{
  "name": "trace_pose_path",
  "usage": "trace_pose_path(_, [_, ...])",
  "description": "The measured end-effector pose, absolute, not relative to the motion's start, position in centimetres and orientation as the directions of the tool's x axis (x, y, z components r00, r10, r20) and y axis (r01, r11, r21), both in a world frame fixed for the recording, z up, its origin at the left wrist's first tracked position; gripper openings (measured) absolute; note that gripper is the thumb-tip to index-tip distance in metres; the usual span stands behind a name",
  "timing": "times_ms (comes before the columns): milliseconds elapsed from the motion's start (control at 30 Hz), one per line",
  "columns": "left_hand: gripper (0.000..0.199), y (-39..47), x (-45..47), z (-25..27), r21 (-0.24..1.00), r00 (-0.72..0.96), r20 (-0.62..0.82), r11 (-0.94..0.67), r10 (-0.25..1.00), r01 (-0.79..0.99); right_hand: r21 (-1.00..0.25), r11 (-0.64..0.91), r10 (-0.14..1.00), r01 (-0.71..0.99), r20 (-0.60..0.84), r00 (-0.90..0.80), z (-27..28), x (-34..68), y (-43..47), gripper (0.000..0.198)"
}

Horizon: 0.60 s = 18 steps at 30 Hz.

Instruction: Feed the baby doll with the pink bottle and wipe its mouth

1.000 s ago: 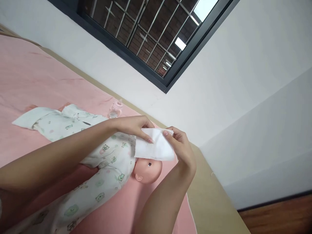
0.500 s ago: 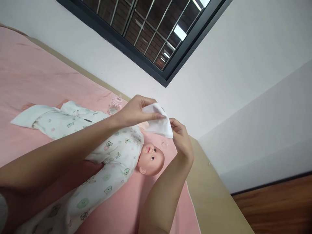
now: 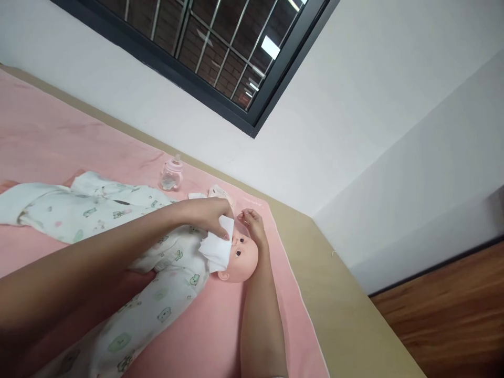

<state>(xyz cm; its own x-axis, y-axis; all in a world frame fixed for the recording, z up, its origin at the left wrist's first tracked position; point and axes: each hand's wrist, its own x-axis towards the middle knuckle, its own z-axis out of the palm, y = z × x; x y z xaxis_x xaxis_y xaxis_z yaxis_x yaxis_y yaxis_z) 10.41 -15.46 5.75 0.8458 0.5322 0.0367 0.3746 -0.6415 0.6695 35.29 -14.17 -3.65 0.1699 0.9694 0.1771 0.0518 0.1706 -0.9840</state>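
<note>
A baby doll (image 3: 244, 262) lies on its back, dressed in a white romper (image 3: 181, 252) with green animal prints. My left hand (image 3: 210, 214) pinches a white wipe (image 3: 218, 252) between thumb and fingers, laying it over the doll's mouth and chin. The doll's eyes and forehead show above the wipe's edge. On the far side of the doll's head, my right hand (image 3: 253, 224) is loosely bent with its fingers apart and holds nothing. My right wrist passes close by the crown of the head.
A clear baby bottle (image 3: 171, 174) with a pink collar stands behind the doll. A small soft packet (image 3: 218, 193) lies just beyond my left hand. A pink mat (image 3: 208, 325) covers the wooden surface (image 3: 334, 294), which meets a white wall below a barred window (image 3: 220, 52).
Both hands came down from above the doll. The wipe, stretched between them before, now rests on the doll's lower face in my left hand. My right hand has let it go.
</note>
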Motion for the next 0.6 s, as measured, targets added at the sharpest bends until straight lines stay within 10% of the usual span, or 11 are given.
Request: trace_pose_path(600, [0.024,-16.0,11.5,4.9,0.482,0.814,0.002,-0.713,0.581,0.508,-0.996,0.076,0.969,0.051,0.086,0.233,-6.1,34.4,-15.5,0.022])
